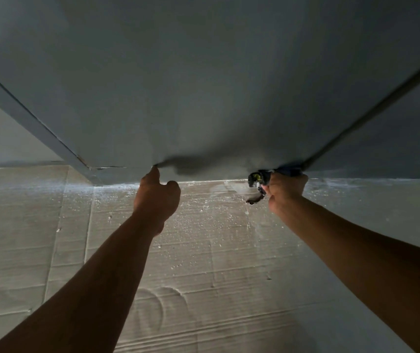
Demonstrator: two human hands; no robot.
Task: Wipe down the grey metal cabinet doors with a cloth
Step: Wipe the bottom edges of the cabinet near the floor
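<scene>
Forearms reach to the door (203, 98). Left hand (156, 192) holds nothing, its index fingertip touching the door's bottom edge. Right hand (286, 191) grips the cloth (257, 180) against that edge. Bottom strip seems in hand; next, probably sweep sideways with steady pressure.

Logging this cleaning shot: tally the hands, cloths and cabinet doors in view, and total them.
Hands: 2, left hand, right hand
Cloths: 1, cloth gripped by the right hand
Doors: 2, middle door, right door
Total: 5
</scene>
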